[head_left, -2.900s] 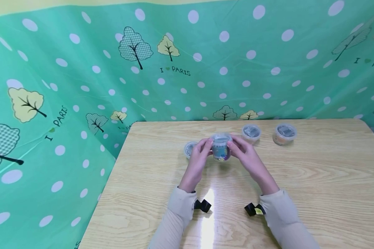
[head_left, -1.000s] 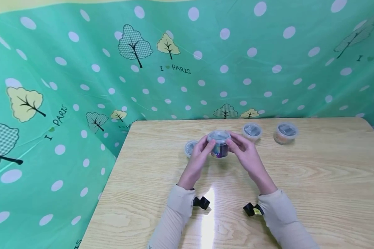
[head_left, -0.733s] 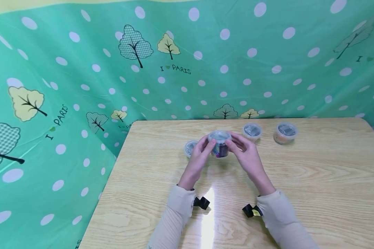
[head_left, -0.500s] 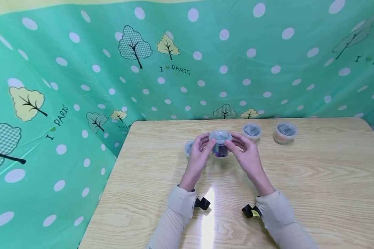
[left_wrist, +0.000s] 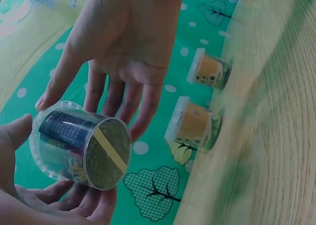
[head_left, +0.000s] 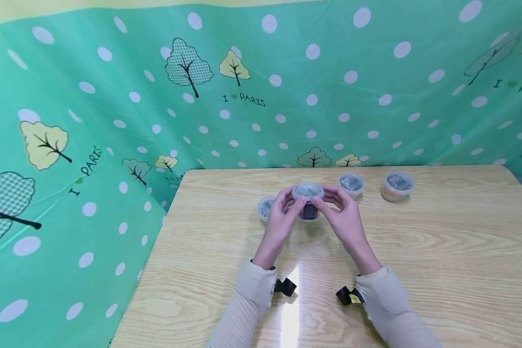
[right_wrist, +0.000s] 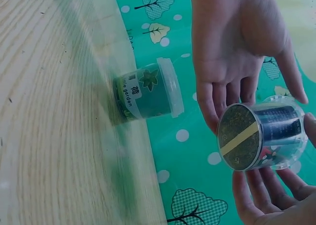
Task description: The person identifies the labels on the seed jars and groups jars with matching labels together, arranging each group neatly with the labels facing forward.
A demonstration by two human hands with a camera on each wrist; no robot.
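Note:
A clear plastic tub (head_left: 308, 189) with a lid is held above the table between my two hands. My left hand (head_left: 280, 223) grips its left side and my right hand (head_left: 344, 218) its right side, thumbs towards me just under the lid. A dark text panel faces me in the head view. From below, the left wrist view shows the tub (left_wrist: 65, 145) with dark, grainy stuff at its bottom and a tan strip across the base. Behind my left hand, a lidded tub (right_wrist: 148, 89) with a green leaf label reading "little garden" stands on the table.
Two more lidded tubs with orange labels stand at the back of the wooden table (head_left: 435, 251): one tub (head_left: 351, 183) close behind my right hand, another tub (head_left: 397, 186) further right. A green dotted cloth (head_left: 261, 130) hangs along the back and left edges.
Between my hands the tub has turned, bringing the dark text panel round to the front in place of the blue flowered side. The tubs on the table have stayed put.

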